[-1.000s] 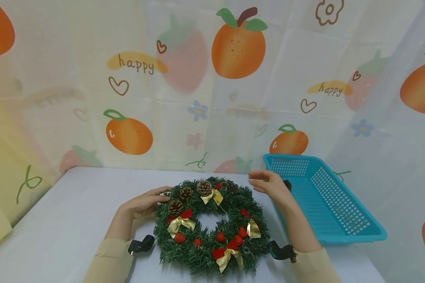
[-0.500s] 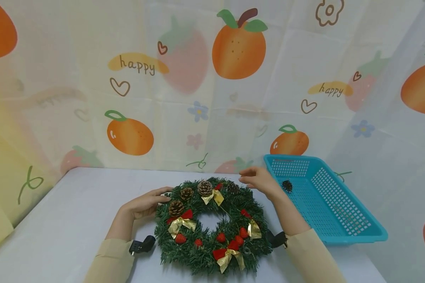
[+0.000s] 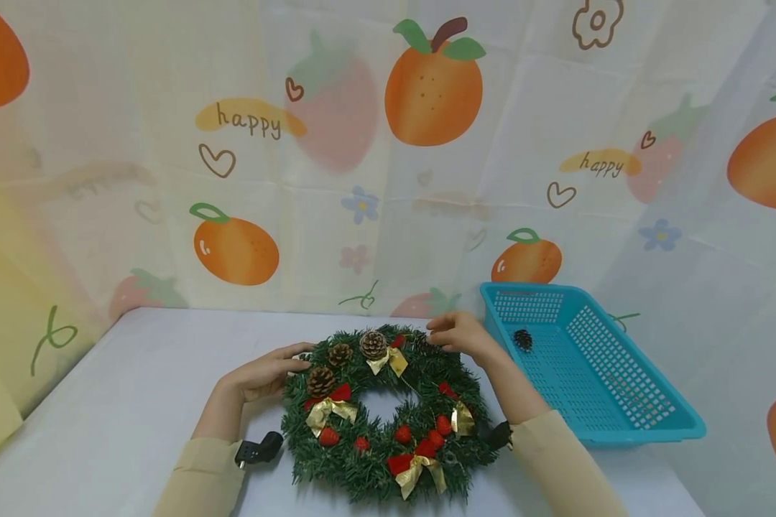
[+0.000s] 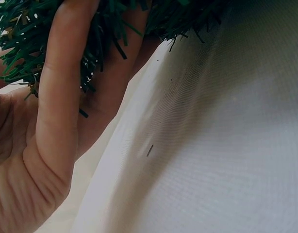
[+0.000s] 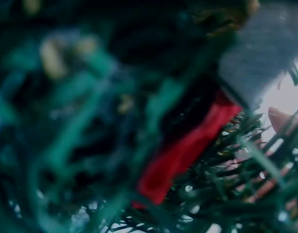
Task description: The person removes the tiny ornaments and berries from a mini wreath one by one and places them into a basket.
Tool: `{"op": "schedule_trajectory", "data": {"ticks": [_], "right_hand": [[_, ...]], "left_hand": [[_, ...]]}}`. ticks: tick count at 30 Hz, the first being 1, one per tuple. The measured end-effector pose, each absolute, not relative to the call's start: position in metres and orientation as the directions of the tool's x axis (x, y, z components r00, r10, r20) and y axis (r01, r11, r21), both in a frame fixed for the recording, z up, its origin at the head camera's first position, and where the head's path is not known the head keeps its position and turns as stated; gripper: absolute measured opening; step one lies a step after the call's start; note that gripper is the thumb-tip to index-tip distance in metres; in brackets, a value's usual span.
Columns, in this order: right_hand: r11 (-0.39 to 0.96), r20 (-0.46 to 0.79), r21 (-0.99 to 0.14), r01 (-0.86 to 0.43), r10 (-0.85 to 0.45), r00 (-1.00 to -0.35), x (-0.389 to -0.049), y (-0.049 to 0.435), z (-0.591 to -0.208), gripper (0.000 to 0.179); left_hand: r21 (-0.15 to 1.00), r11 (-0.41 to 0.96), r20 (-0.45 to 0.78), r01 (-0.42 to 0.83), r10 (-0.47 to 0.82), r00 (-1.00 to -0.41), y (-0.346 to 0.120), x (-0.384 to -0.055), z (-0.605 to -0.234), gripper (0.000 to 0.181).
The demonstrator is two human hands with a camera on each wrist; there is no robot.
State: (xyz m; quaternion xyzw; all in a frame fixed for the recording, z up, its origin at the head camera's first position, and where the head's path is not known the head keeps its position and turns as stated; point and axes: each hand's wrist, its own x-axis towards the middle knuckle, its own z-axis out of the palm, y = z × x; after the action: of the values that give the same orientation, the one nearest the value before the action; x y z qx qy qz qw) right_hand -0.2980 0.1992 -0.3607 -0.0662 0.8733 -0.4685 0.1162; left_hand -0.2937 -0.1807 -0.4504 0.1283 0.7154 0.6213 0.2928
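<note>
A green wreath (image 3: 310,452) with pine cones, red berries and red-and-gold bows lies on the white table. My left hand (image 3: 268,372) grips its upper left edge. In the left wrist view, fingers (image 4: 61,82) curl round the green bristles. My right hand (image 3: 462,336) reaches over the upper right edge, fingertips right at a dark pine cone (image 3: 422,343) on the wreath. Its fingers are gently bent and spread apart. Blurred bristles and a red ribbon (image 5: 188,150) fill most of the right wrist view, with part of the fingers behind them at the right.
A blue plastic basket (image 3: 659,436) stands right of the wreath, close beside my right forearm. One small pine cone (image 3: 522,339) lies inside it near the left wall. A fruit-printed curtain (image 3: 388,237) hangs behind the table (image 3: 136,402).
My right hand has moved left from beside the basket to the wreath's upper right, uncovering the cone in the basket. The left hand and wreath have stayed in place.
</note>
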Motion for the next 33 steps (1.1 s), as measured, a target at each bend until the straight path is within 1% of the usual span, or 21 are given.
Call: {"op": "schedule_trajectory", "data": {"ticks": [9, 11, 14, 19, 26, 33], "right_hand": [[0.57, -0.165, -0.822, -0.005, -0.246, -0.955, -0.2995, 0.199, -0.3657, 0.042], [0.581, -0.161, -0.814, -0.018, -0.255, -0.953, -0.2995, 0.1994, -0.3663, 0.043], [0.616, -0.137, -0.784, -0.072, -0.286, -0.949, -0.299, 0.1993, -0.3674, 0.043], [0.64, -0.1, -0.757, -0.13, -0.309, -0.946, -0.2982, 0.1979, -0.3685, 0.04], [0.627, -0.101, -0.771, -0.109, -0.289, -0.952, -0.2971, 0.197, -0.366, 0.036], [0.587, -0.12, -0.808, -0.059, -0.261, -0.958, -0.2973, 0.2002, -0.3627, 0.039]], "left_hand": [[0.965, 0.199, -0.253, -0.171, 0.535, -0.806, -0.1805, -0.2937, -0.4514, 0.07], [0.965, 0.198, -0.252, -0.169, 0.54, -0.803, -0.181, -0.2934, -0.4513, 0.07], [0.969, 0.179, -0.241, -0.168, 0.556, -0.795, -0.1817, -0.2926, -0.4508, 0.071], [0.972, 0.16, -0.233, -0.172, 0.565, -0.792, -0.1819, -0.2919, -0.4511, 0.072], [0.972, 0.161, -0.234, -0.173, 0.564, -0.792, -0.1823, -0.2931, -0.4514, 0.072], [0.97, 0.177, -0.237, -0.165, 0.561, -0.793, -0.1817, -0.2931, -0.4519, 0.071]]}}
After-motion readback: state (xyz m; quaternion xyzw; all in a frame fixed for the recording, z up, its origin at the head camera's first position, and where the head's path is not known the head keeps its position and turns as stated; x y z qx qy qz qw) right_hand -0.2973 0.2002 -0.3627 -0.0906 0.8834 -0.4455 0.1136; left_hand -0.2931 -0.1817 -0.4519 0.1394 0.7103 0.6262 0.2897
